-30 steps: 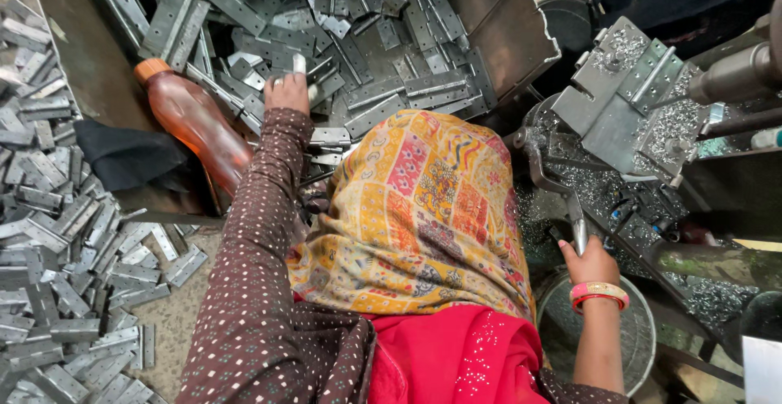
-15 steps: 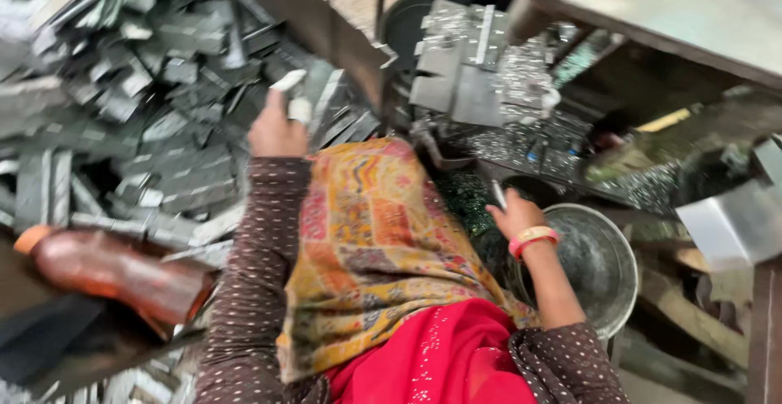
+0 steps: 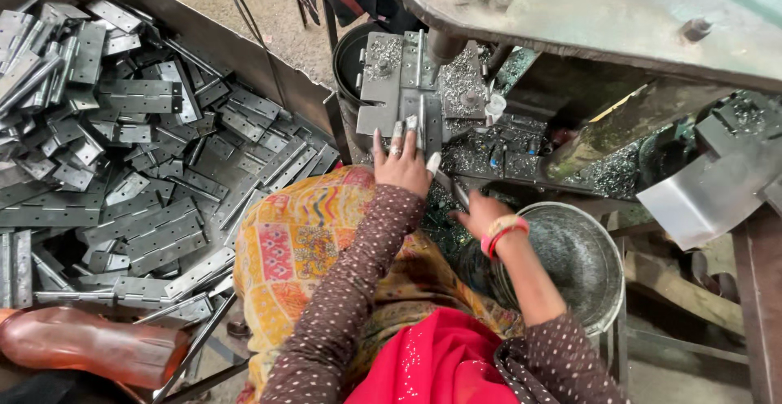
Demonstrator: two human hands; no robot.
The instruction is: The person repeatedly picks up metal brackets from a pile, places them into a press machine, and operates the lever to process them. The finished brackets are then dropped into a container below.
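The left hand [image 3: 401, 164], a ring on one finger, lies with fingers spread and nearly flat on a grey steel hinge plate [image 3: 399, 94] that sits on the small machine bed at about twelve o'clock from the person's lap — the fingertips press on the plate's near edge, and nothing is clasped in the palm. The right hand [image 3: 479, 212], wearing a pink and orange bangle at the wrist, sits just at four o'clock from the left; its fingers are curled round a thin dark metal rod [image 3: 453, 190] whose tip points toward ten o'clock, near the left thumb. How tightly it grips cannot be told.

Bright metal shavings [image 3: 481, 147] litter the bed around the plate. At four o'clock from the right hand, just beside the forearm, stands a round grey metal bowl [image 3: 590, 270]. A heavy grey machine table [image 3: 586, 5] overhangs the bed from one o'clock. Well off at nine o'clock, a large metal bin [image 3: 236, 50] holds a heap of flat steel hinges [image 3: 122, 168]. At the lower left, about eight o'clock, lies an orange-brown plastic bottle [image 3: 90, 347] on its side. A yellow patterned cloth [image 3: 318, 241] covers the lap — red fabric below it.
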